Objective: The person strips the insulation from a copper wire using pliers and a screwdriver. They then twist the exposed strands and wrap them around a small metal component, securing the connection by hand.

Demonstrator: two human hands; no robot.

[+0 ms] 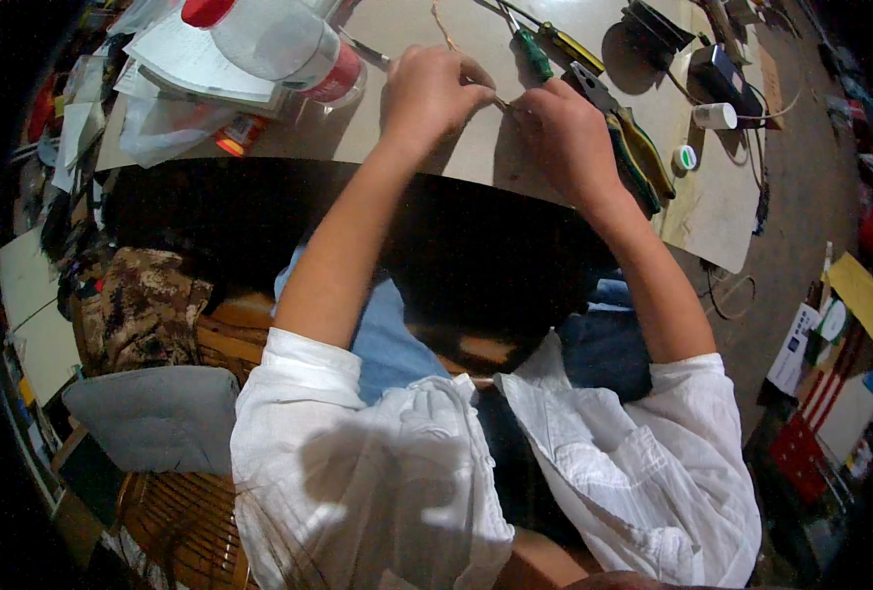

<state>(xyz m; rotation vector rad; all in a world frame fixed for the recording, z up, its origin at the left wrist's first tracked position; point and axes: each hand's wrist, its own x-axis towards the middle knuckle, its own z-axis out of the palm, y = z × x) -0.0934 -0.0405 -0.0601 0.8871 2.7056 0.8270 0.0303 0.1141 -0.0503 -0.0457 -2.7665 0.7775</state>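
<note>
Both my hands meet over the near part of the table, with fingers pinched. Between them runs a short bit of thin, brownish wire [501, 102]. My left hand [432, 93] is closed on one end by thumb and forefinger. On the other end my right hand [567, 128] is closed too, its fingertips partly hidden. A copper-coloured strand [443, 25] and a grey cable [362, 45] lead toward my left hand. Pliers with yellow-green handles [643, 162] lie right beside my right hand. Just beyond it are a green-handled screwdriver [533, 55] and a yellow-and-black one [571, 47].
A clear bottle with a red cap [269, 44] stands left, near papers [185, 59], a plastic bag [166, 128] and an orange-lidded container [240, 133]. To the right are a black adapter [723, 81], a white cylinder [715, 116] and a green-and-white cap [685, 157]. A chair [151, 418] stands lower left.
</note>
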